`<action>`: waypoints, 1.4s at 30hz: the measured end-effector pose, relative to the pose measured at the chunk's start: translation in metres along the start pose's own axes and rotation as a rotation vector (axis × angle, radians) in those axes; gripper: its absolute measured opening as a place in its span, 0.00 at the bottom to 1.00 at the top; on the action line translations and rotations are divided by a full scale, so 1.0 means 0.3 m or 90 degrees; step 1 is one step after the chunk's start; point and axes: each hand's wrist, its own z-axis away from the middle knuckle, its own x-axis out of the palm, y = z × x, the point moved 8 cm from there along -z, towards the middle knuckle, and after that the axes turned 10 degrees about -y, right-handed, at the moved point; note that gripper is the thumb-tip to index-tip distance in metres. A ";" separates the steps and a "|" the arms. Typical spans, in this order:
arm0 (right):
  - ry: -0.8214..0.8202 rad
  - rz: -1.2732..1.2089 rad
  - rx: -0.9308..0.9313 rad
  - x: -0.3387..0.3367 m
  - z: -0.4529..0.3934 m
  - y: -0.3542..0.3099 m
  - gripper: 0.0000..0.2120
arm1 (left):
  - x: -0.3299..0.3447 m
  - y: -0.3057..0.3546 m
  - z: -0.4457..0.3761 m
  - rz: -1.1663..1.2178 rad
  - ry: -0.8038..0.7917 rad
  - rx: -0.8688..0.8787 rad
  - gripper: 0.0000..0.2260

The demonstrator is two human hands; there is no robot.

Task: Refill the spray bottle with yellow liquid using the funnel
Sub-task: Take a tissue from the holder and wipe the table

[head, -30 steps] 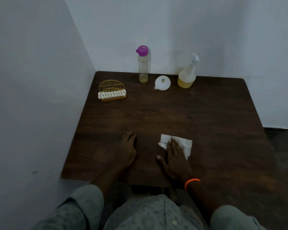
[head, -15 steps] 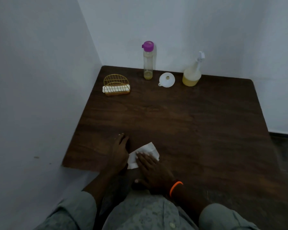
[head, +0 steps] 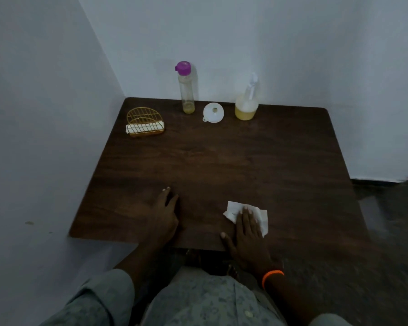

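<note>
Dark wooden table point(head: 222, 165) pushed into a white corner. Spray bottle point(head: 246, 103) stands upright along the far edge, right of centre, long axis vertical, trigger head on top; which way the nozzle points is too blurred to call. Yellow liquid fills its lower part.

Funnel point(head: 213, 112) sits just left of it, wide mouth up, its small tab handle toward the near-left. Not touching the bottle.

Left of the funnel, also at the far edge: tall clear bottle point(head: 186, 90) with a purple cap point(head: 183, 67), upright, a little yellow liquid at the bottom.

Far-left corner: gold wire rack point(head: 144, 122) holding something white and flat (can't tell what).

Person seated at the near edge. Left hand point(head: 165, 214) lies flat on the tabletop, fingers extended, gripping nothing. Right hand point(head: 247, 234), orange band point(head: 272, 276) at the wrist, is pressed palm-down on a white paper towel point(head: 245, 214) near the near edge, fingers straight, not curled around it.

Both hands well apart from the bottles and funnel.
</note>
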 end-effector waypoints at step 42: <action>-0.066 0.038 -0.259 -0.064 0.059 -0.120 0.23 | 0.111 0.294 0.251 0.025 -0.005 0.194 0.15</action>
